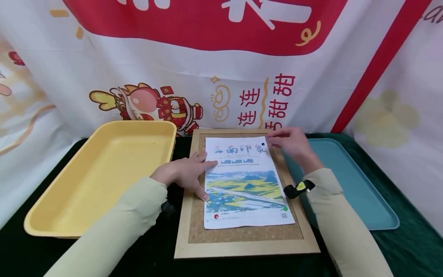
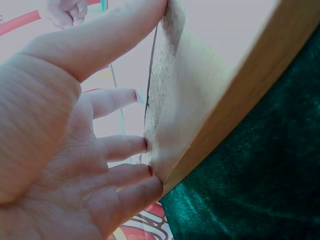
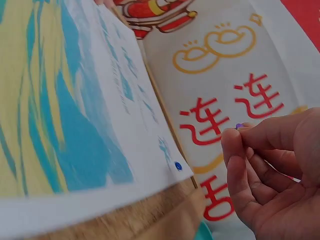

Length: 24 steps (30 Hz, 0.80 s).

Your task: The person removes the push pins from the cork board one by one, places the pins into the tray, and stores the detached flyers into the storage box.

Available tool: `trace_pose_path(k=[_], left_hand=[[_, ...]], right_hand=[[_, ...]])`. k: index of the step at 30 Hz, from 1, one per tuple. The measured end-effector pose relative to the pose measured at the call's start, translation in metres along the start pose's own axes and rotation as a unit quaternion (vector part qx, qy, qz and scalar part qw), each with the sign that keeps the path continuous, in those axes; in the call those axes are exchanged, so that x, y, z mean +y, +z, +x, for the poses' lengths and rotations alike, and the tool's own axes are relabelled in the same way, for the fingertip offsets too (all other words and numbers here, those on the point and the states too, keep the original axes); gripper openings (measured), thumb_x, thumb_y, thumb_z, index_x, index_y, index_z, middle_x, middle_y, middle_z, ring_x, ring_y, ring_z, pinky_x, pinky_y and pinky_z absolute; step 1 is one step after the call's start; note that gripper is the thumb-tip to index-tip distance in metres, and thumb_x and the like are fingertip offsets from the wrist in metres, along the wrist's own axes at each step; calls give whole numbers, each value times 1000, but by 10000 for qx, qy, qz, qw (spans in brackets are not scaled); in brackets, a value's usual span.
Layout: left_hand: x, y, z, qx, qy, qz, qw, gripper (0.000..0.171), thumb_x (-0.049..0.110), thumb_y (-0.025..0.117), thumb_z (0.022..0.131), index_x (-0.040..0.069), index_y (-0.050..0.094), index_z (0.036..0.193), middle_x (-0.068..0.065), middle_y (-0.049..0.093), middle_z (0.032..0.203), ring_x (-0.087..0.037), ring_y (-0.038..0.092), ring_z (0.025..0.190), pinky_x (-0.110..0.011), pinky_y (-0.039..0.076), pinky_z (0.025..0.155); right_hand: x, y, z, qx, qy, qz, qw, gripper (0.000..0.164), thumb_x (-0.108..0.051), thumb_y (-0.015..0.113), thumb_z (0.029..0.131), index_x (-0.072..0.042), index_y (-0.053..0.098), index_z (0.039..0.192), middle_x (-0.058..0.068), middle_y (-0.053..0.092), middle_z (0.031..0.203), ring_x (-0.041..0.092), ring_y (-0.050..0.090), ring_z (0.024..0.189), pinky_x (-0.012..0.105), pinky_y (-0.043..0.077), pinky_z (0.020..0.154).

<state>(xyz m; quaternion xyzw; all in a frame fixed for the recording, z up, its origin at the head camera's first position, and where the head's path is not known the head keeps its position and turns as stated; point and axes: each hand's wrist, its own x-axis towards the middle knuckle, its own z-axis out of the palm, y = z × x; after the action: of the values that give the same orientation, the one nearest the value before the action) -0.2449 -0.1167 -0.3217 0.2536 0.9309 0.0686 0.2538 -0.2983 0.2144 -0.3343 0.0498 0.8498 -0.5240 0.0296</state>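
A printed poster with a landscape picture lies on a wood-framed cork board. A blue pushpin sits at its upper right corner, a green pushpin at the lower right and a red pushpin at the lower left. My left hand rests with spread fingers across the board's left frame and the poster's left edge. Above the upper right corner, my right hand pinches a small purple pushpin between thumb and forefinger, apart from the paper. The fingers hide most of that pin.
A deep yellow tray stands left of the board. To the right lies a flat blue-green tray, partly behind my right arm. Dark green cloth covers the table, and a printed white-and-red banner hangs behind.
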Motion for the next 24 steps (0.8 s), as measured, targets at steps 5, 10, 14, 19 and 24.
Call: trace_pose_path(k=[5,10,14,19,24], left_hand=[[4,-3,3,-35,-8,90,10000,107,60,77,75,30,19,159,-10,-3,168,-36,-7,154,-59,10,121],[3,-3,2,-59,-40,105,9999,107,60,77,75,31,19,159,-9,-4,168,-35,-7,154,-59,10,122],[2,-3,0,-59,-82,51,9999,107,60,77,75,30,19,159,-9,-3,168,-36,-7,154,-60,10,121],[1,-2,-1,-70,-86,7,9999,107,60,77,74,30,19,159,-9,-3,168,-36,-7,154,-60,10,121],[1,-1,-2,-74,-67,90,9999,106,61,76,76,31,17,159,-9,-5,168,-34,-9,154,-57,9,122]], right_hand=[[9,-22,-10,266,0,35,9996,32,-32,68,94,-14,69,121,8,63,123,27,62,112,46,47,104],[13,-32,-14,365,-5,86,9993,35,-34,66,95,-14,67,124,9,62,125,31,61,115,46,48,104],[16,-37,-11,472,80,114,9988,35,-35,65,96,-15,66,125,9,61,126,31,61,115,45,48,104],[23,-43,-8,538,239,105,9982,38,-34,63,97,-14,63,129,10,60,128,32,61,117,46,47,105],[31,-49,-8,646,443,37,9969,40,-37,62,97,-14,62,131,10,58,130,31,58,119,45,47,105]])
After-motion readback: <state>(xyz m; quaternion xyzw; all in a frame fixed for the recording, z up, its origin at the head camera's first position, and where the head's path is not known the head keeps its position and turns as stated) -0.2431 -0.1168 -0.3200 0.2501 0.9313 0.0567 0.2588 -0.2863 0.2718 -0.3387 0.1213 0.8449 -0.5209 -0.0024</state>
